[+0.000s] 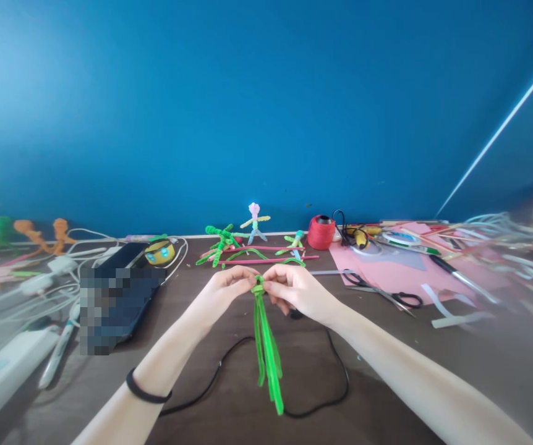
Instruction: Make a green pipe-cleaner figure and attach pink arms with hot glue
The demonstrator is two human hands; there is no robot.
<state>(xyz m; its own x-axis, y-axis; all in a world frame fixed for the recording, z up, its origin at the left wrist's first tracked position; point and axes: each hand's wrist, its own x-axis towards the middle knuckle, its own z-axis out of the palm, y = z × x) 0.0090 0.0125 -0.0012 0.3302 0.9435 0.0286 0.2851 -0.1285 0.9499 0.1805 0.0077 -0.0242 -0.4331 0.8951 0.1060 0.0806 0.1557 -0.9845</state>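
A bundle of bright green pipe cleaners [267, 346] hangs down above the brown table [456, 371]. My left hand [225, 289] and my right hand [294, 289] pinch its twisted top end from either side, fingers closed on it. A black band circles my left wrist. The loose green ends dangle toward me over a black cable [331, 395].
Pipe-cleaner figures [255, 224] and pink and green stems [266, 254] lie behind my hands. A red thread spool [321, 232], pink paper [387, 272] and scissors [382, 292] sit right. A dark phone [118, 293], white cables [39, 284] and orange figures [39, 235] sit left. Blue wall behind.
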